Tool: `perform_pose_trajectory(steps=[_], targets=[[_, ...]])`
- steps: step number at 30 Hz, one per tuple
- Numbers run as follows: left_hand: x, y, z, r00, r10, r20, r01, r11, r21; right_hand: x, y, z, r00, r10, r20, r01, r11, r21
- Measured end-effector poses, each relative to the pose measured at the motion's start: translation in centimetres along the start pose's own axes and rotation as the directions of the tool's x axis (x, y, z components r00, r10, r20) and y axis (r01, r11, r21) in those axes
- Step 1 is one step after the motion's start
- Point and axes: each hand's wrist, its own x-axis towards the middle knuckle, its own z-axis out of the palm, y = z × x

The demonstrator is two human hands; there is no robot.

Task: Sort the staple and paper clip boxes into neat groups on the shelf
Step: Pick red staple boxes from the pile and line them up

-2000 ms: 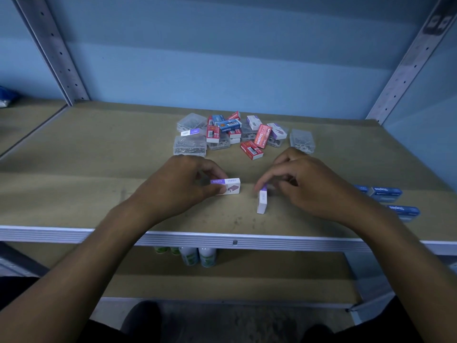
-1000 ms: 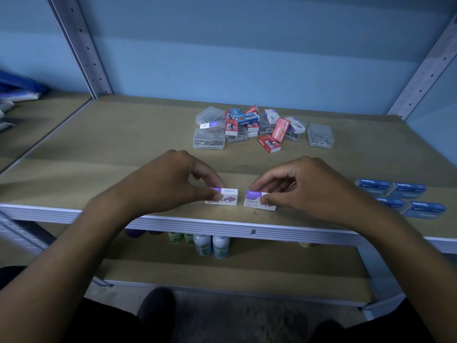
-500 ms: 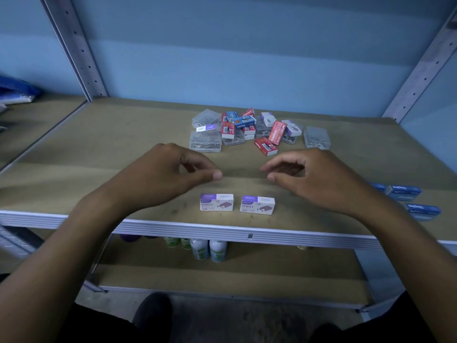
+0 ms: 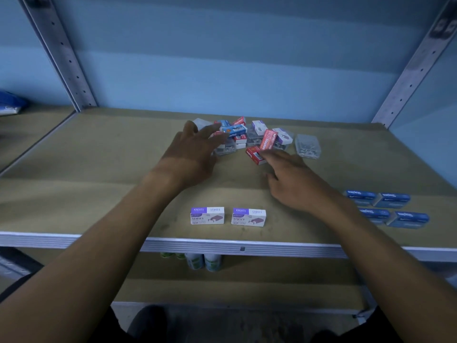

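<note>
Two white-and-purple staple boxes (image 4: 207,215) (image 4: 248,217) lie side by side near the shelf's front edge. A mixed pile (image 4: 249,138) of red, blue and purple staple boxes and clear paper clip boxes sits at the middle back. My left hand (image 4: 191,154) is stretched out over the pile's left side, fingers spread and holding nothing. My right hand (image 4: 290,180) reaches flat toward a red staple box (image 4: 254,154) at the pile's front, fingertips just short of it. Several blue staple boxes (image 4: 385,209) are grouped at the right.
A clear paper clip box (image 4: 308,146) lies apart at the pile's right. The brown shelf board (image 4: 99,174) has a metal front rail (image 4: 242,246). Grey uprights (image 4: 59,58) stand at both back corners. Small bottles (image 4: 204,262) stand on the lower shelf.
Both hands set the two white-and-purple boxes down side by side, let go, and have moved back toward the pile with fingers opened.
</note>
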Motion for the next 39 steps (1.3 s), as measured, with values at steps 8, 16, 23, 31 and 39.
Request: perform_pose_trajectory(steps=[8, 16, 23, 31, 39], targets=[[1.6, 0.2, -0.3, 0.995, -0.047, -0.093, 0.053, 0.996, 0.071, 0.4, 0.6, -0.2, 0.993, -0.010, -0.116, 0.006, 0.999, -0.037], [0.2, 0.8, -0.6, 0.970, 0.083, -0.228, -0.101, 0.992, -0.069, 0.3, 0.7, -0.2, 0.974, -0.007, -0.225, 0.040, 0.989, 0.140], [-2.2, 1.1, -2.1, 0.985, 0.027, -0.171, -0.099, 0.898, -0.429, -0.2, 0.7, -0.7, 0.984, 0.030, -0.175, 0.024, 0.954, 0.297], [-3.6, 0.4, -2.3, 0.999, 0.032, 0.012, -0.021, 0.851, -0.525, -1.3, 0.5, -2.0, 0.996, 0.085, -0.011, -0.072, 0.902, 0.426], [-3.9, 0.3, -2.1, 0.992, 0.085, 0.092, -0.027, 0.860, -0.510, -1.4, 0.6, -2.2, 0.997, 0.058, 0.045, -0.072, 0.912, 0.405]])
